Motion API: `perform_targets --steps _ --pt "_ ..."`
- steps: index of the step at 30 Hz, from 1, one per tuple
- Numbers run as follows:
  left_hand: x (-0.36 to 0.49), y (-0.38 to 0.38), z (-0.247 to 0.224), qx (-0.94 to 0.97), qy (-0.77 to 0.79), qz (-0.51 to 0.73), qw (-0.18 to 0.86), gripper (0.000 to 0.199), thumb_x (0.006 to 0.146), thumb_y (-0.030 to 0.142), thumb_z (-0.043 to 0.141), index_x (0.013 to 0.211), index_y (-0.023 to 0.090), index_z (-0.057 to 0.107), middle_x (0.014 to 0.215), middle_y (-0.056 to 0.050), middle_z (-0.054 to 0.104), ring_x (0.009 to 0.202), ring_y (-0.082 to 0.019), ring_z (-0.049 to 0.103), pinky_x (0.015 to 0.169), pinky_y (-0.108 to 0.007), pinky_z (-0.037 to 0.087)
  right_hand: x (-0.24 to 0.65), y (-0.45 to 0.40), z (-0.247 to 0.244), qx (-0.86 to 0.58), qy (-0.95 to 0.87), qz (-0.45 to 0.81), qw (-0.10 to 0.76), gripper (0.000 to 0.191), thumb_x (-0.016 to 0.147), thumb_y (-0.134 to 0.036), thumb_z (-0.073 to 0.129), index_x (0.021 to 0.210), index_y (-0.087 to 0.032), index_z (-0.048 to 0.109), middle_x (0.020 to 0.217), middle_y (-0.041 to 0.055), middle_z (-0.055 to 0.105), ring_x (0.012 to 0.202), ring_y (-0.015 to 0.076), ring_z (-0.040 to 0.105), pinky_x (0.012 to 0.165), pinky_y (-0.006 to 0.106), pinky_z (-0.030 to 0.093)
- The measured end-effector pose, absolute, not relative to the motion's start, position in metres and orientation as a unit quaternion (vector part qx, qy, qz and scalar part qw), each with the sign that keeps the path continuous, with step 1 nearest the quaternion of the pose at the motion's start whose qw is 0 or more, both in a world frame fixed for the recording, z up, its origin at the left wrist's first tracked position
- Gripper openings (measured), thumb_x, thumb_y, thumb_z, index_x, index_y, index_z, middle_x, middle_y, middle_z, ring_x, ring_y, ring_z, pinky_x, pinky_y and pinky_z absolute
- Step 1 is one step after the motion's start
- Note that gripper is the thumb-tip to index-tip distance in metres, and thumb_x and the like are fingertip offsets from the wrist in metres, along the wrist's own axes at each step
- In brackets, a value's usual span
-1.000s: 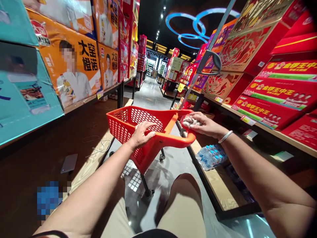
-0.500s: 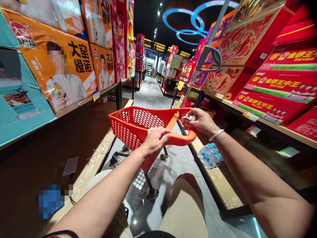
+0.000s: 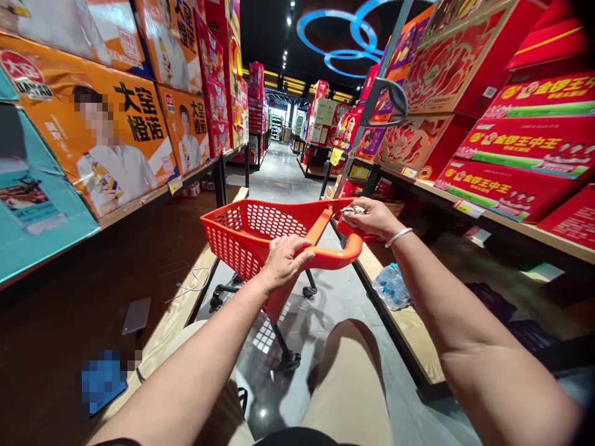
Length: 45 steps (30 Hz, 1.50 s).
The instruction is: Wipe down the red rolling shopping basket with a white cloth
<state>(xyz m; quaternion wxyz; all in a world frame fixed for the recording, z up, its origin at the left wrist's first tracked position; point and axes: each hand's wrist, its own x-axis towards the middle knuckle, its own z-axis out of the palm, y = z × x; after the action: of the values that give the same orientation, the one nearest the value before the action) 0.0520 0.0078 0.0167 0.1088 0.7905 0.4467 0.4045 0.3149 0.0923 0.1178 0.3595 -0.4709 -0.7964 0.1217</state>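
Observation:
An orange plastic shopping cart (image 3: pixel 232 238) with a perforated basket stands in front of my knees. My left hand (image 3: pixel 286 259) is closed over the near rim, thumb along the handle side. My right hand (image 3: pixel 374 217) pinches a crumpled greyish-white rag (image 3: pixel 354 210) and presses it on the cart's right side, by the corner of the orange handle (image 3: pixel 341 255). Most of the rag is hidden by my fingers; I cannot make out its exact material. An orange bar crosses the basket near its handle end. No goods show in the visible part of the basket.
Shelves with orange drink cartons (image 3: pixel 121 136) line the left; red gift boxes (image 3: pixel 520 148) stack on the right. Shrink-wrapped water bottles (image 3: pixel 393 286) lie on the low right ledge. A grey pole (image 3: pixel 395 43) rises ahead. On the left lie a flat silvery device (image 3: pixel 137 316) and cable (image 3: pixel 190 275).
My right hand has slid the rag a little left and away from me along the cart's side. My left hand keeps its grip. The view has shifted slightly.

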Motion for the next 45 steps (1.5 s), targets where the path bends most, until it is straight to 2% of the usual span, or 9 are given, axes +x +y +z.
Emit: perform_targets --steps 3,8,13,19,29,33,37,41,45 --pt "0.048 0.009 0.018 0.794 0.437 0.406 0.116 0.032 0.101 0.047 0.052 0.119 0.027 0.069 0.117 -0.002 0.069 0.114 -0.022 0.059 0.105 -0.041 0.031 0.311 0.064 0.105 -0.415 -0.816 -0.037 0.4 0.016 0.08 -0.033 0.068 0.074 -0.019 0.071 0.083 0.0032 0.065 0.072 0.0141 0.058 0.065 0.027 0.045" --pt "0.042 0.013 0.022 0.801 0.43 0.397 0.126 0.033 0.101 0.045 0.052 0.124 0.031 0.07 0.112 -0.002 0.07 0.112 -0.021 0.059 0.105 -0.042 0.033 0.295 0.012 0.088 -0.322 -0.816 -0.027 0.479 0.016 0.089 -0.032 0.063 0.079 -0.021 0.068 0.078 0.0022 0.064 0.07 0.0142 0.059 0.065 0.027 0.049" --pt "0.041 0.017 0.023 0.804 0.425 0.395 0.126 0.033 0.1 0.046 0.052 0.119 0.028 0.073 0.109 -0.003 0.071 0.108 -0.021 0.061 0.105 -0.042 0.035 0.262 -0.025 0.071 -0.223 -0.838 -0.141 0.478 0.007 0.089 -0.027 0.07 0.096 -0.027 0.071 0.103 0.0045 0.072 0.099 0.0208 0.068 0.088 0.039 0.056" --pt "0.037 0.017 0.027 0.813 0.419 0.385 0.118 0.035 0.097 0.049 0.051 0.115 0.027 0.07 0.112 -0.003 0.07 0.111 -0.022 0.06 0.104 -0.041 0.038 0.262 -0.026 0.051 -0.162 -0.823 -0.33 0.434 0.016 0.084 -0.021 0.077 0.095 -0.031 0.072 0.118 0.0017 0.069 0.131 0.0306 0.054 0.1 0.047 0.055" --pt "0.032 0.011 0.022 0.81 0.385 0.404 0.178 0.09 0.096 0.071 -0.006 0.121 0.029 0.069 0.118 -0.005 0.067 0.115 -0.025 0.055 0.11 -0.046 0.033 0.28 -0.02 0.04 -0.229 -0.761 -0.287 0.535 0.021 0.084 -0.021 0.075 0.102 -0.027 0.064 0.117 0.0067 0.064 0.114 0.0255 0.061 0.097 0.047 0.054" --pt "0.036 0.011 0.024 0.81 0.388 0.405 0.169 0.104 0.085 0.081 -0.013 0.115 0.027 0.071 0.109 -0.006 0.065 0.106 -0.026 0.054 0.105 -0.046 0.037 0.229 -0.044 0.062 -0.356 -0.788 -0.337 0.373 0.007 0.093 -0.027 0.066 0.099 -0.024 0.069 0.109 0.0083 0.069 0.102 0.0245 0.058 0.086 0.041 0.047" --pt "0.037 0.014 0.027 0.806 0.39 0.409 0.175 0.106 0.083 0.083 -0.015 0.096 0.023 0.072 0.094 -0.006 0.063 0.096 -0.024 0.055 0.1 -0.043 0.042 0.203 -0.049 0.079 -0.356 -0.821 -0.36 0.265 0.013 0.099 -0.029 0.058 0.099 -0.024 0.07 0.101 0.0068 0.07 0.09 0.0233 0.056 0.077 0.04 0.045" --pt "0.029 0.016 0.023 0.79 0.397 0.423 0.197 0.103 0.085 0.083 -0.012 0.099 0.023 0.071 0.099 -0.006 0.067 0.1 -0.024 0.057 0.099 -0.042 0.043 0.234 -0.038 0.068 -0.23 -0.849 -0.32 0.351 0.004 0.094 -0.029 0.066 0.095 -0.028 0.07 0.116 0.0031 0.07 0.109 0.025 0.059 0.091 0.042 0.051" --pt "0.018 0.015 0.022 0.78 0.42 0.437 0.154 0.099 0.088 0.081 -0.007 0.097 0.023 0.072 0.099 -0.008 0.069 0.099 -0.025 0.058 0.104 -0.048 0.039 0.283 -0.015 0.044 -0.158 -0.829 -0.216 0.49 0.022 0.084 -0.024 0.077 0.103 -0.028 0.067 0.119 0.0066 0.067 0.117 0.0264 0.061 0.099 0.048 0.054"
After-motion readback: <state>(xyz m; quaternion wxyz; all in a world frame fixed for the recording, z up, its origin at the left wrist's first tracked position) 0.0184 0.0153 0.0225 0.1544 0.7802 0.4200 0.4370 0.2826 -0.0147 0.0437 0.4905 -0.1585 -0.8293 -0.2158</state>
